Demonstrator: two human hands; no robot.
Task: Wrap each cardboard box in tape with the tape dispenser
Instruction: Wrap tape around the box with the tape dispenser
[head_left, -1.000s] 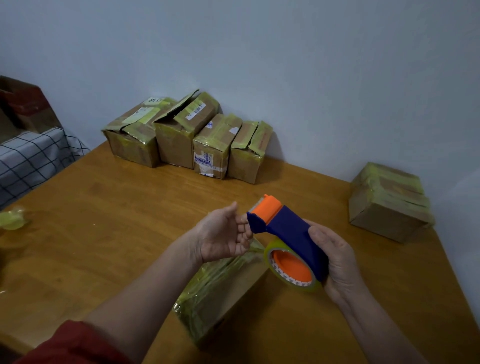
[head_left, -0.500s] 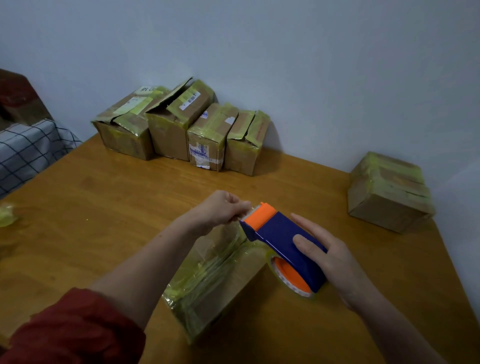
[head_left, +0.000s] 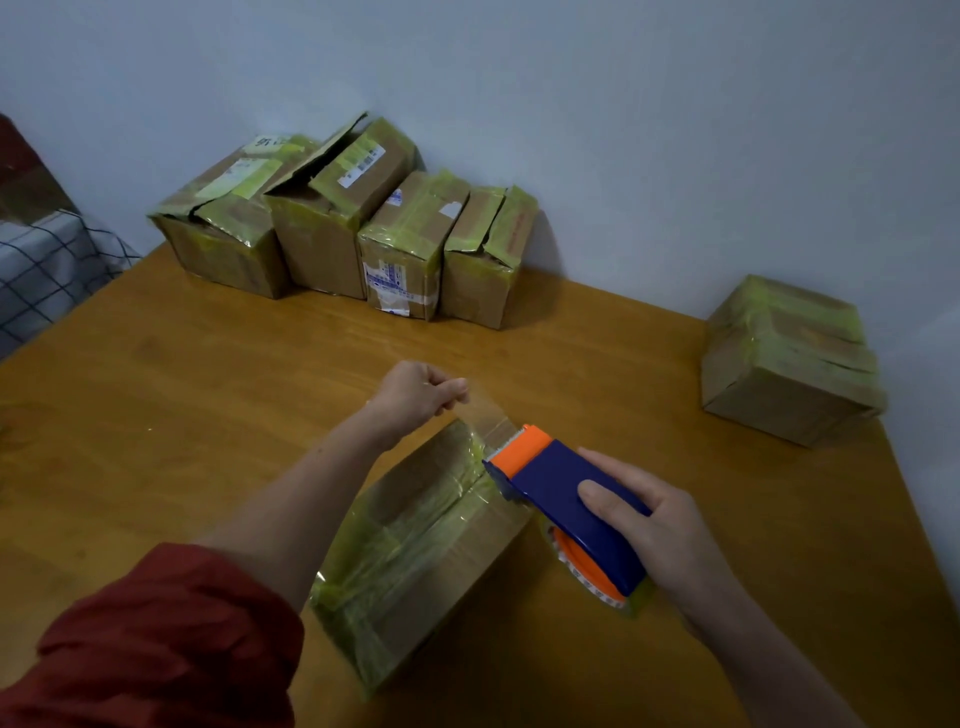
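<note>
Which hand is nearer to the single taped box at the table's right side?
Right. The right hand, holding the tape dispenser, lies left of that box, closer to the person; the left hand, pinching tape, is far to its left.

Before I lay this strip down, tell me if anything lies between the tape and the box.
Nothing visible does. The tape runs from the left hand that pinches it to the dispenser in the right hand, over the far end of the box.
</note>
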